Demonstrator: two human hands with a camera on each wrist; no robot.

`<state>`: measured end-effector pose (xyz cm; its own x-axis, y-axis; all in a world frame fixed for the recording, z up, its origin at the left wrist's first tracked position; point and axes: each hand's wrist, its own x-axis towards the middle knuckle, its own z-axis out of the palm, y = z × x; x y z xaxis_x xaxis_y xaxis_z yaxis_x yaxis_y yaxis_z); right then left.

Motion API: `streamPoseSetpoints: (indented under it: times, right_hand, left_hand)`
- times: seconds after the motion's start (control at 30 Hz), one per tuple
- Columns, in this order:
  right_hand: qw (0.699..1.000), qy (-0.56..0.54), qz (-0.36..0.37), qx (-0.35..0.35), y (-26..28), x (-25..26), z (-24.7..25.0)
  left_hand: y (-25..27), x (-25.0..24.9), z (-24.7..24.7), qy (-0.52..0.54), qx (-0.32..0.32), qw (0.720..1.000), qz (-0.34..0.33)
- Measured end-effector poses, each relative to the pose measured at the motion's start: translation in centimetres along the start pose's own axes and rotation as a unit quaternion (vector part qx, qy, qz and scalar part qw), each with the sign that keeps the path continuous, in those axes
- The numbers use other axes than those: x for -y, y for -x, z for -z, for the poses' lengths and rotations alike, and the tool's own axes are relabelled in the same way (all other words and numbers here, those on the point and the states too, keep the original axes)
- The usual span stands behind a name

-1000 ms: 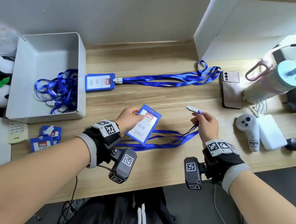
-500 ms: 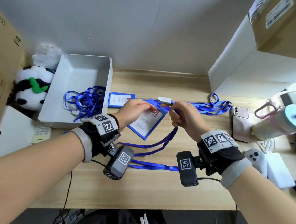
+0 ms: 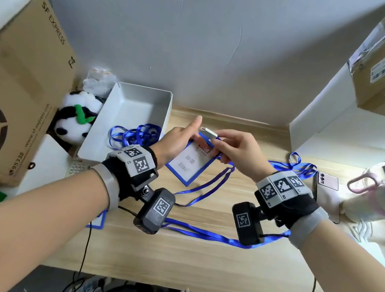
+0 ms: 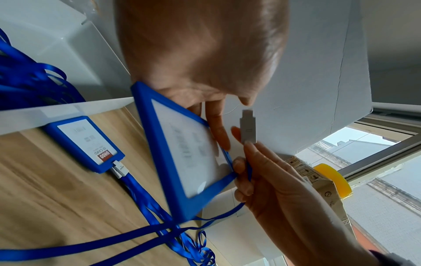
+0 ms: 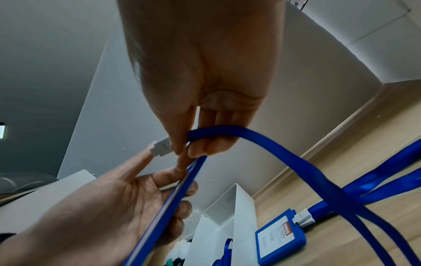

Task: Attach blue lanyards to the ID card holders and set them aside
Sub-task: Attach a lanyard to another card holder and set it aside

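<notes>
ID card holder (image 3: 190,164), blue-framed, raised above the wooden desk (image 3: 194,258) just right of the white box (image 3: 125,120); landmark for all positions below. The left hand (image 3: 177,141) holds it from behind, lower fingers curled round the frame and the index finger extended upward, free. At the holder's top edge the right hand (image 3: 235,150) pinches the white plastic clip (image 3: 209,132) of a blue lanyard (image 3: 207,188) between thumb and forefinger, its other fingers curled on the holder's upper corner. The clip stands just above the top edge, not visibly threaded through the slot. The strap falls from the right hand to the desk below the holder and loops toward the near edge.

Risks, as judged: the clip may miss or only half-enter the slot, since the holder is gripped at one side and can tilt; the trailing strap, lying under both wrist cameras, may snag and tug the clip from the pinch.

Count: one holder in hand; one finished holder with lanyard (image 4: 87,143) lying on the desk beyond it, beside the box; a blue frame corner (image 3: 98,219) below and left, part-hidden by the left forearm, number unclear. Loose lanyards (image 3: 138,135) tangled in the box: too knotted to count.
</notes>
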<state>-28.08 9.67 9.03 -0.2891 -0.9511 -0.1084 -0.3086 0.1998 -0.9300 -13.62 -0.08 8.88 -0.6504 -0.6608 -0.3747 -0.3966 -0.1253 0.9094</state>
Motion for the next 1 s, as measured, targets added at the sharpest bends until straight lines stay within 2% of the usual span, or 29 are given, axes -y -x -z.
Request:
streamPoseSetpoints:
  times: [0.17,0.27,0.37,0.43,0.6,0.77,0.87,1.0]
  right_hand:
    - [0.999,0.015,0.025,-0.022,0.0,-0.1,0.0]
    - [0.998,0.02,0.021,-0.049,0.0,-0.2,0.1]
    - [1.0,0.014,0.003,-0.028,0.2,-0.1,0.1]
    - [0.999,0.036,0.01,-0.027,0.4,-0.1,0.2]
    - [0.984,0.132,0.083,-0.086,0.7,-0.8,0.0]
    - [0.968,0.197,0.132,-0.089,0.7,-1.0,-0.3]
    - [0.975,0.175,0.113,-0.072,0.8,-0.8,-0.1]
    - [0.998,0.054,0.005,0.013,0.7,0.4,0.2]
  left_hand:
    - [0.5,0.0,-0.1,-0.004,0.019,1.0,-0.022]
    - [0.4,0.4,-0.4,0.003,0.027,0.998,-0.06]
    - [0.3,0.6,-0.6,-0.006,0.015,0.996,-0.087]
    - [0.4,0.6,-0.7,0.001,0.016,0.997,-0.079]
    - [0.7,0.1,-0.8,-0.007,0.03,0.999,-0.014]
    - [0.6,0.4,-0.8,-0.006,0.06,0.998,-0.033]
    - [0.5,0.7,-0.6,-0.003,0.053,0.997,-0.049]
    - [0.2,0.8,-0.3,-0.039,0.024,0.995,-0.084]
